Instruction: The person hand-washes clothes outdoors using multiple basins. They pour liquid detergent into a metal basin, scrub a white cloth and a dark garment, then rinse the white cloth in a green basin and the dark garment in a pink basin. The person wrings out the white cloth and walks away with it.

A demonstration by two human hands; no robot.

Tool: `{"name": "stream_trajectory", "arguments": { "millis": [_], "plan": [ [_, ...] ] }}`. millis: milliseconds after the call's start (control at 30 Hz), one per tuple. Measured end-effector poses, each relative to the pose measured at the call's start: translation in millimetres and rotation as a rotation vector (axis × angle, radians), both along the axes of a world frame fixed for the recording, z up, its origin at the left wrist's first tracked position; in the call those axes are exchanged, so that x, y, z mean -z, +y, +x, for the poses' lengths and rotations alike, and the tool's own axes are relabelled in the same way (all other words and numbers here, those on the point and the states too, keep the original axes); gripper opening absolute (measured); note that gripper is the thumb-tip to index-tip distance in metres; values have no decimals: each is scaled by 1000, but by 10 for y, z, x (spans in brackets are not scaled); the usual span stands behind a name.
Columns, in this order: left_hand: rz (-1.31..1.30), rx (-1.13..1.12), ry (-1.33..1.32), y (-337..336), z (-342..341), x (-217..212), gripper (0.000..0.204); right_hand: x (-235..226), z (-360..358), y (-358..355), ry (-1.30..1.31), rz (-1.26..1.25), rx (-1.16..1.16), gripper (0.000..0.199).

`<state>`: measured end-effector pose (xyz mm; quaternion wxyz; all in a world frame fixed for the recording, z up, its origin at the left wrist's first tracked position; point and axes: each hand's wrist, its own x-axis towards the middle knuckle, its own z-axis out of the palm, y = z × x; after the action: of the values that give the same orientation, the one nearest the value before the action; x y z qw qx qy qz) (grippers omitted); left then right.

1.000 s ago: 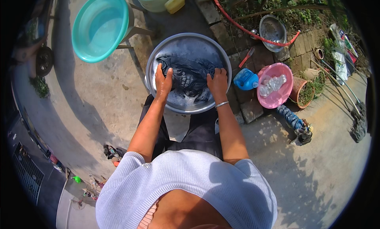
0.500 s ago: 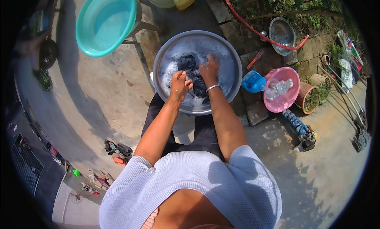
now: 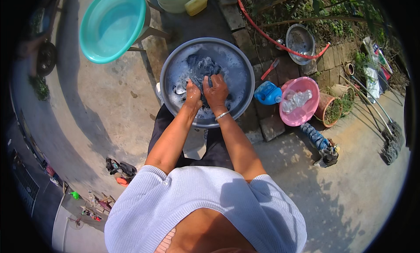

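A wide grey metal basin (image 3: 163, 78) of sudsy water stands in front of me, between my legs. In it lies a wet, bunched dark garment (image 3: 202, 66), its far part rising out of the foam. My left hand (image 3: 193, 94) is closed on the garment's near left side. Beside it, my right hand (image 3: 215, 92), with a bangle at the wrist, has its fingers curled over the near right side of the same cloth. The two hands are close together, wet, and partly hide the garment's near end.
A turquoise tub (image 3: 139, 36) stands on a stool at the far left, near a yellow jug (image 3: 196, 4). To the right are a blue detergent bottle (image 3: 268, 94), a pink basin (image 3: 315, 105) with clear plastic inside, a red-handled brush (image 3: 270, 69) and a red hose (image 3: 280, 44).
My right hand has drawn back toward me from the far suds, and my left hand has lowered onto the cloth. The garment is now bunched farther away. The whole view has shifted slightly.
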<state>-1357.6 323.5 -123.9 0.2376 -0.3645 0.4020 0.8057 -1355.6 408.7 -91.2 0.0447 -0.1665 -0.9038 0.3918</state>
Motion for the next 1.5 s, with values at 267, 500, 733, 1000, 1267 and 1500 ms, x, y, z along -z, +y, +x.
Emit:
{"name": "stream_trajectory", "arguments": {
  "millis": [267, 500, 733, 1000, 1267, 1500],
  "plan": [
    [-1248, 433, 711, -302, -203, -444, 32, 149, 265, 731, -262, 481, 35, 32],
    [-1161, 963, 826, -365, -68, -327, 51, 89, -336, 228, -439, 515, -282, 55],
    [-586, 386, 80, -359, 186, -233, 55, 1510, -113, 370, -573, 378, -167, 46],
    [338, 33, -293, -170, -262, -281, 58, -296, 264, -124, -44, -253, -226, 32],
    [358, -379, -239, -66, 186, -105, 38, -332, 169, -91, 62, -114, -246, 17],
    [-444, -4, 153, 28, -30, -378, 38, 187, 21, 462, 26, 199, 89, 14]
  ]
}}
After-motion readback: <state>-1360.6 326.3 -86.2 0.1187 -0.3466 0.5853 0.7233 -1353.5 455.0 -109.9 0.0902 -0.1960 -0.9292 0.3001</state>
